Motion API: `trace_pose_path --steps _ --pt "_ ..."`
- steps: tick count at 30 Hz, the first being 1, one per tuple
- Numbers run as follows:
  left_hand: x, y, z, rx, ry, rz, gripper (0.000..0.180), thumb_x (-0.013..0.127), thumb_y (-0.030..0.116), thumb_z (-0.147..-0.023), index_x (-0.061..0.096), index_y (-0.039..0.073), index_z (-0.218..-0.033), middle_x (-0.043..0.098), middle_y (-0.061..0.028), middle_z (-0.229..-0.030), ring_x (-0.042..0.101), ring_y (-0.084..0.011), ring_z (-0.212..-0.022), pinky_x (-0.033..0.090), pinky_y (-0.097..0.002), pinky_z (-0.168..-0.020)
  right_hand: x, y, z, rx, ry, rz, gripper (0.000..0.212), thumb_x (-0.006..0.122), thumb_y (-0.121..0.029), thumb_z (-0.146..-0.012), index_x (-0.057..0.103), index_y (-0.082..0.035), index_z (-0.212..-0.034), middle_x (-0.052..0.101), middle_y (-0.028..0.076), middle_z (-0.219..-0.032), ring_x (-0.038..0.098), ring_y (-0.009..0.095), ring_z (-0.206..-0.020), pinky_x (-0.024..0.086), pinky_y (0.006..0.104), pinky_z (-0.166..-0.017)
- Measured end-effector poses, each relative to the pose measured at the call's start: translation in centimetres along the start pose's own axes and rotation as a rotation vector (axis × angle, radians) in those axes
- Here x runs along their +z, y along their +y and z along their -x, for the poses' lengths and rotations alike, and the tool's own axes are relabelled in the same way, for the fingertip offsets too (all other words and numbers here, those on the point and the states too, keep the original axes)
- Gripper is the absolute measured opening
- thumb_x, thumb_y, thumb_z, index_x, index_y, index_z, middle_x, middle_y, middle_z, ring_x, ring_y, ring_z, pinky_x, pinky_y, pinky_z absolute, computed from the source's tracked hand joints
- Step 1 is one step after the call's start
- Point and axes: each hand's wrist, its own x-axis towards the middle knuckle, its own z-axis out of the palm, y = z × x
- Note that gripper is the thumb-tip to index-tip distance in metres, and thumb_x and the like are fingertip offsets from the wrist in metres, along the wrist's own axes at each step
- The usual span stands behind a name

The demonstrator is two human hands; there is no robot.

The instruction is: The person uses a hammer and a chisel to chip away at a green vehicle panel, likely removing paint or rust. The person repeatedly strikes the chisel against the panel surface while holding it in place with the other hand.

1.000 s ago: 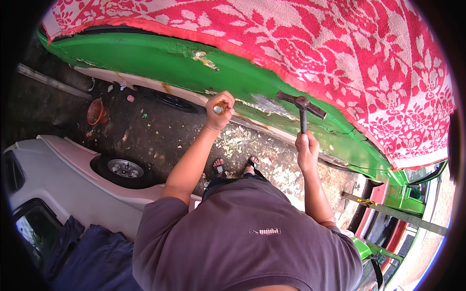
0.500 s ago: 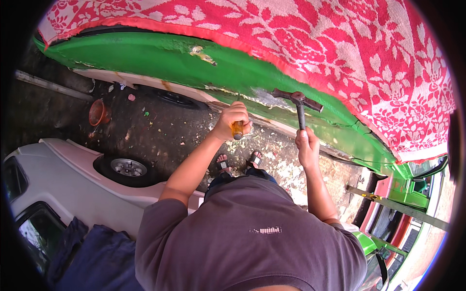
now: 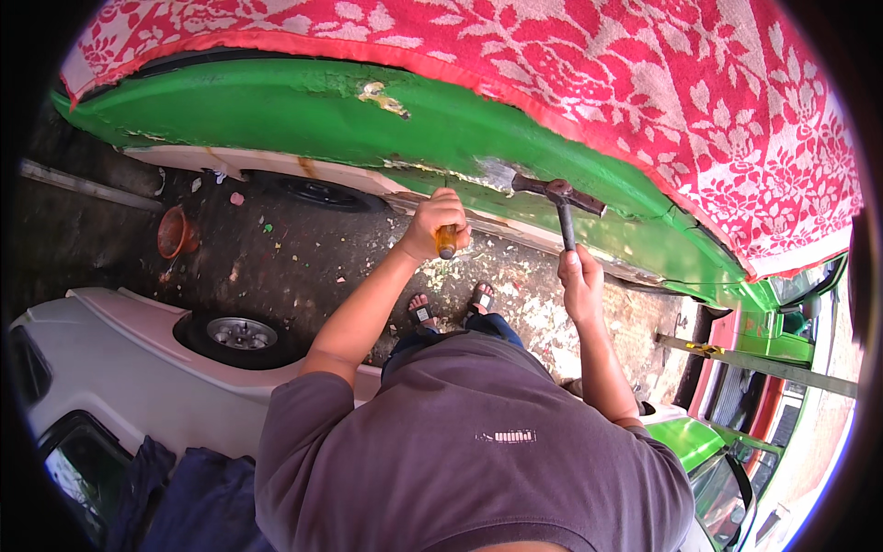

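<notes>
My left hand (image 3: 432, 226) is closed around the amber handle of a screwdriver (image 3: 446, 243). Its thin shaft points at the lower edge of a green vehicle body panel (image 3: 267, 109); whether the tip touches is hard to see. To the right, my right hand (image 3: 581, 287) grips a hammer (image 3: 565, 221) by its dark handle. The hammer's head lies level with the panel, just right of a scraped grey patch (image 3: 497, 173). Chipped paint and filler show along the panel edge, and a second chipped spot (image 3: 383, 98) sits further left.
A red and pink floral cloth (image 3: 644, 83) drapes over the green vehicle. Behind me at left stands a pale car (image 3: 138, 359) with dark cloth (image 3: 202, 497) on it. An orange-brown pot (image 3: 175, 234) and paint flakes lie on the ground. A metal bar (image 3: 754, 366) is at right.
The view has shifted slightly. My left hand keeps the screwdriver at the panel edge, and the hammer has shifted only a little near the scraped patch.
</notes>
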Motion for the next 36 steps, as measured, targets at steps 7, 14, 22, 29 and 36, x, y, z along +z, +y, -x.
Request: trace_pose_path --steps 7,14,22,29,36 --pt "0.5 -0.2 0.4 0.015 -0.005 -0.008 0.023 0.069 -0.001 -0.061 0.046 0.005 -0.061 0.048 -0.0065 -0.06 0.048 -0.0244 -0.057 0.041 -0.0341 -0.068 0.3 -0.9 1.5 -0.111 -0.013 0.222 0.041 0.054 -0.037 -0.095 0.049 -0.004 -0.071 0.044 0.004 -0.053 0.041 0.013 -0.051 0.036 0.0312 -0.049" --pt "0.2 0.3 -0.8 -0.081 0.046 0.032 0.022 0.067 -0.003 -0.063 0.045 0.004 -0.063 0.047 -0.0071 -0.06 0.048 -0.0241 -0.057 0.04 -0.0336 -0.059 1.6 -0.5 4.0 -0.57 -0.115 0.379 0.036 0.06 -0.037 -0.089 0.056 -0.004 -0.077 0.053 0.012 -0.058 0.055 0.032 -0.05 0.044 0.0389 -0.048" --pt "0.8 0.5 -0.7 -0.091 0.035 -0.025 0.022 0.066 -0.003 -0.065 0.046 0.004 -0.062 0.048 -0.0074 -0.06 0.048 -0.0237 -0.056 0.04 -0.0328 -0.06 2.2 -1.4 4.7 -0.452 -0.095 0.462 0.033 0.063 -0.036 -0.088 0.056 -0.006 -0.076 0.057 0.013 -0.06 0.059 0.034 -0.053 0.043 0.0421 -0.048" --pt "1.3 0.9 -0.7 -0.111 0.034 -0.019 0.02 0.067 -0.003 -0.066 0.047 0.002 -0.064 0.049 -0.0085 -0.06 0.049 -0.0244 -0.057 0.041 -0.0331 -0.056 1.3 -0.7 4.9 -0.365 -0.117 0.55 0.034 0.061 -0.037 -0.089 0.056 -0.006 -0.078 0.057 0.013 -0.059 0.058 0.035 -0.053 0.044 0.0427 -0.049" --pt "2.2 1.1 -1.6 -0.157 0.075 0.003 0.022 0.068 -0.003 -0.067 0.046 0.002 -0.064 0.048 -0.0072 -0.061 0.048 -0.0201 -0.057 0.038 -0.0313 -0.052 0.7 -0.9 4.8 -0.37 -0.094 0.442 0.03 0.058 -0.032 -0.092 0.057 -0.005 -0.081 0.056 0.015 -0.059 0.057 0.035 -0.053 0.042 0.0421 -0.049"
